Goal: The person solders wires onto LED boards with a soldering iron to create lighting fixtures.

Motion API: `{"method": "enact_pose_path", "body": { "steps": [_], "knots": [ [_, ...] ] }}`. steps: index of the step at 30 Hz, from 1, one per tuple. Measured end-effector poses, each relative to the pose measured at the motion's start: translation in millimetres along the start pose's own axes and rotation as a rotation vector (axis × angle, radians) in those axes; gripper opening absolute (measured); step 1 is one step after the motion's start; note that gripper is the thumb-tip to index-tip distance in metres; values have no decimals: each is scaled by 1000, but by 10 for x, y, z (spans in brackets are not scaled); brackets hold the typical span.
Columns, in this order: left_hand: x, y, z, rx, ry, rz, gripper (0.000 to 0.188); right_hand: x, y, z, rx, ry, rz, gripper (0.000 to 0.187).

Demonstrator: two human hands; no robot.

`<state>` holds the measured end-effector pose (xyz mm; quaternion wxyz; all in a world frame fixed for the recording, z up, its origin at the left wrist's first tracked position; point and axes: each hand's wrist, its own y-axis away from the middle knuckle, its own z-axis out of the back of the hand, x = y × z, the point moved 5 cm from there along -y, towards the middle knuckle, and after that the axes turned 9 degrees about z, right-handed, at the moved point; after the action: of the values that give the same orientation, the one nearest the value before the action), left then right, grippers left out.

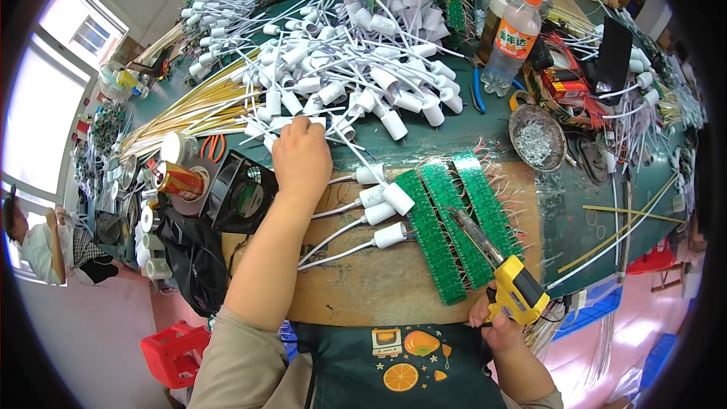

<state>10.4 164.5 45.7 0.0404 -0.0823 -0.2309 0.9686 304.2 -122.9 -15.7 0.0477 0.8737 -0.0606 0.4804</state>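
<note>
My left hand (303,153) reaches to the near edge of a big heap of white cylindrical sockets (329,91) with white cables. Its fingers are curled down among them, and what they grip is hidden. In my right hand (500,327) is a yellow and black soldering gun (519,295), its tip pointing up and left over the green circuit board strips (432,235). These strips lie side by side on a brown board, with thin wires along their edges. Left of them, several white sockets (390,235) lie with their cables trailing left.
A small black fan (244,195) and a red-gold can (180,179) stand left of the brown work board (341,288). Beyond the strips are an orange-capped bottle (517,42) and a round dish of clear bits (538,138). Other people sit around the table.
</note>
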Motion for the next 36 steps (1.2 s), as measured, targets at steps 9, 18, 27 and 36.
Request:
{"method": "enact_pose_path", "body": {
  "steps": [9,18,27,36],
  "knots": [
    [-265,-424,1043,-335,154,-22,12,2,-3,2,-14,-24,16,74],
    [-85,234,1746,-200,791,349,11,29,13,58,-35,-101,25,76],
    [277,1195,1166,784,597,237,9,42,-36,-4,-32,-78,20,75],
    [-482,1459,1082,606,467,-386,46,22,-5,11,-6,-30,13,72]
  ]
}}
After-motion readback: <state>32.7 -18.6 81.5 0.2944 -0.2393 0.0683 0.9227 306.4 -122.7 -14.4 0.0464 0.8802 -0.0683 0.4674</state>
